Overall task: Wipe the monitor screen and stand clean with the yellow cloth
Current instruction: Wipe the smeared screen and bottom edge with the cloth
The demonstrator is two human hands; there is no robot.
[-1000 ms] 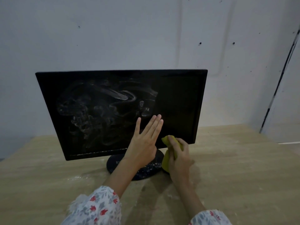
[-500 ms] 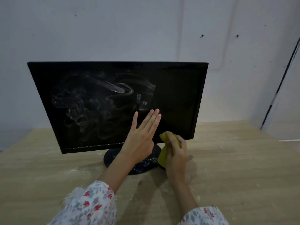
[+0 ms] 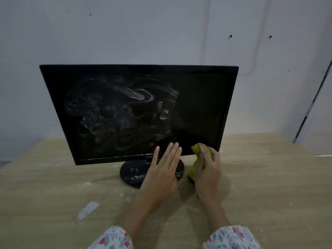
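Your right hand (image 3: 208,169) grips the bunched yellow cloth (image 3: 195,165), fingers curled round it, at the lower right corner of the monitor (image 3: 140,112), just beside the stand (image 3: 133,174). Whether the cloth touches the screen cannot be told. Your left hand (image 3: 163,169) is spread flat with straight fingers, holding nothing, its fingertips over the bottom edge of the monitor and its palm in front of the right half of the round black stand, hiding that part from view.

The screen's right portion looks dark and clean; white smears and swirls cover its centre and left. White specks dot the stand's base. A small logo sits on the bottom bezel, too small and blurred to read.

The monitor stands on a light wooden table (image 3: 269,177), dusted with white powder near the stand, with a white smear (image 3: 88,210) at front left. Floral sleeves (image 3: 231,238) show at the bottom edge. A plain grey wall (image 3: 161,33) with a few dark marks rises behind.
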